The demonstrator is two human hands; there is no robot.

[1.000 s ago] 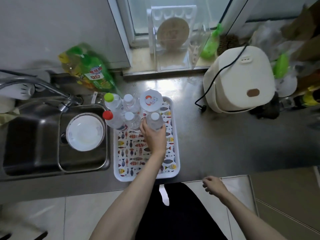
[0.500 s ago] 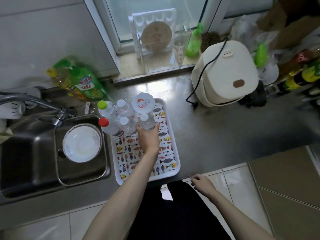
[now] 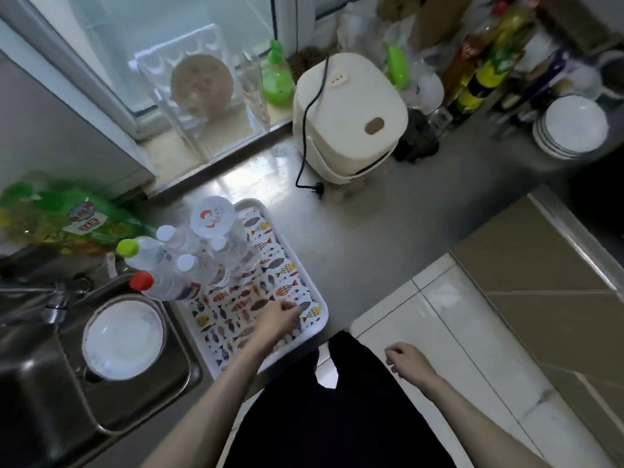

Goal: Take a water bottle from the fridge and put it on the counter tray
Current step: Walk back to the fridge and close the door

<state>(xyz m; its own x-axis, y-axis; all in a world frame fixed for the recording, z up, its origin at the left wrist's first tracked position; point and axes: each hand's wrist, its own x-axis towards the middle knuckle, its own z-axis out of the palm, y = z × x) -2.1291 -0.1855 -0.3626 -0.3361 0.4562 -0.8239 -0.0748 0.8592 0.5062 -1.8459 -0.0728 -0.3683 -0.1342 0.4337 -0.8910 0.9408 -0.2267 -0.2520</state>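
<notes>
A white tray [image 3: 315,292] with a colourful fish print lies on the steel counter beside the sink. Several clear water bottles stand at its far end; the one with a white cap [image 3: 233,251] stands free on the tray, next to a wide white lid with a red mark [image 3: 212,216]. My left hand [image 3: 278,319] hovers over the tray's near right part, fingers loosely curled, holding nothing. My right hand [image 3: 407,363] hangs over the floor tiles in front of the counter, loosely curled and empty.
The sink [image 3: 40,383] at left holds a white bowl [image 3: 123,339], under a tap [image 3: 50,305]. A cream rice cooker [image 3: 347,116] with a black cord stands behind the tray. Stacked white plates [image 3: 572,128] sit far right. A green detergent bottle [image 3: 67,214] lies at left.
My left hand let go of the white-capped bottle on the tray and drew back toward me. The view swung to the right.
</notes>
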